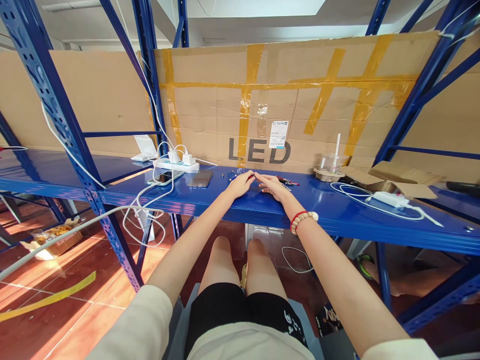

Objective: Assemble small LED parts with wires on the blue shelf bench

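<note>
My left hand (241, 185) rests low over the blue shelf top, its fingers closed in a pinch near a small dark and red piece at the fingertips that is too small to name. My right hand (271, 186), with a beaded bracelet (303, 220) and red cord on its wrist, reaches in from the other side. Its thumb and forefinger come together by the left fingertips, while the other fingers curl underneath. Several pens (288, 181) lie just behind and to the right of it. Tiny loose pieces (231, 176) are scattered beyond my left hand.
On the left stand a white power strip (176, 165) with plugs and trailing cables, a phone (165, 177) and a blurred flat object (200, 179). To the right are a clear plastic cup (333, 164), a white adapter (390, 199) and cardboard. Blue posts (67, 110) frame the shelf; cardboard (210, 115) backs it.
</note>
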Demonstrator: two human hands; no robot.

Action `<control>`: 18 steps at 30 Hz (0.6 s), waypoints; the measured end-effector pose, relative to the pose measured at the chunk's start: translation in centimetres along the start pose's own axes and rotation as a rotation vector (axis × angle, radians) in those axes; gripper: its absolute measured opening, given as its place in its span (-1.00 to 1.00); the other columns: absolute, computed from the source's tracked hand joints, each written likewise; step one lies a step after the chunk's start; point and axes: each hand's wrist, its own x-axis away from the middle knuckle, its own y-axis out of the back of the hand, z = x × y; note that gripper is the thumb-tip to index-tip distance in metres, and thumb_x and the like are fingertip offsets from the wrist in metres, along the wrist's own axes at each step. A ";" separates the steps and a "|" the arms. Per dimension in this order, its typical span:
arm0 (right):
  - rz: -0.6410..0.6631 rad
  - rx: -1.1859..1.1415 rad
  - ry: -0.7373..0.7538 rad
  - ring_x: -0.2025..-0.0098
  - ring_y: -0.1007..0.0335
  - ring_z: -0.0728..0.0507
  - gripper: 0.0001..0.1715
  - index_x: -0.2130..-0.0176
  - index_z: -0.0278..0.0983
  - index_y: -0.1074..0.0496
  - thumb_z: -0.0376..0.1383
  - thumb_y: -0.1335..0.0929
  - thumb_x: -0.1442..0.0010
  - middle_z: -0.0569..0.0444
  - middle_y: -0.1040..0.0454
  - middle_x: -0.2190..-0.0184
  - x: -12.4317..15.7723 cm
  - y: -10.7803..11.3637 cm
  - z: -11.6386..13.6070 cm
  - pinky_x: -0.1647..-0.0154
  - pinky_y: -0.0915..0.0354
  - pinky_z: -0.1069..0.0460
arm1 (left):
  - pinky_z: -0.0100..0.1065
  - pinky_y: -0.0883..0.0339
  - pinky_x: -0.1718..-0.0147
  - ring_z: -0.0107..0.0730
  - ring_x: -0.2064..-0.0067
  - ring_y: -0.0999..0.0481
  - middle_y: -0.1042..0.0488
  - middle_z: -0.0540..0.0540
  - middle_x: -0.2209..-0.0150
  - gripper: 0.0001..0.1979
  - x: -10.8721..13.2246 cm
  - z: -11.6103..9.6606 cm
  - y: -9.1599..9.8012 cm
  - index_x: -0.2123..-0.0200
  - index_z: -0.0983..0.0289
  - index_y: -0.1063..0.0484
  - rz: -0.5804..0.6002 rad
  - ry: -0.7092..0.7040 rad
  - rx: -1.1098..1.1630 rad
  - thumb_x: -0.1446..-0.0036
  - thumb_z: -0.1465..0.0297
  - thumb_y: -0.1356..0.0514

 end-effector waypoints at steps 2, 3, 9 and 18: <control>0.000 -0.001 0.001 0.51 -0.29 0.11 -0.64 0.25 -0.27 -0.47 -0.10 -0.39 0.01 0.02 -0.43 0.17 0.0 0.0 0.0 0.64 -0.22 0.25 | -0.29 -0.23 0.10 -0.31 0.07 -0.37 -0.41 0.07 0.11 -0.70 0.0 0.0 0.0 0.14 0.20 -0.30 -0.008 0.011 -0.019 -0.20 0.29 0.15; -0.003 -0.004 0.004 0.50 -0.29 0.11 -0.64 0.22 -0.25 -0.46 -0.11 -0.39 0.01 0.02 -0.43 0.15 0.0 0.0 0.0 0.64 -0.22 0.26 | -0.29 -0.22 0.09 -0.31 0.07 -0.37 -0.41 0.07 0.11 -0.70 0.0 0.0 0.0 0.14 0.20 -0.30 -0.012 0.020 -0.029 -0.20 0.30 0.15; -0.003 -0.015 0.034 0.47 -0.29 0.11 -0.65 0.18 -0.21 -0.46 -0.17 -0.41 0.03 0.08 -0.44 0.16 0.1 0.1 -0.1 0.61 -0.21 0.27 | -0.31 -0.22 0.11 -0.35 0.12 -0.38 -0.43 0.05 0.17 -0.69 -0.2 0.3 -0.2 0.17 0.19 -0.29 -0.002 0.072 -0.046 -0.21 0.29 0.18; 0.003 -0.021 0.044 0.49 -0.26 0.12 -0.67 0.22 -0.21 -0.48 -0.20 -0.43 0.06 0.10 -0.47 0.27 0.4 0.0 0.1 0.60 -0.19 0.27 | -0.29 -0.23 0.13 -0.31 0.12 -0.39 -0.44 0.06 0.19 -0.70 -0.2 0.5 -0.3 0.18 0.18 -0.29 -0.003 0.100 -0.049 -0.20 0.27 0.18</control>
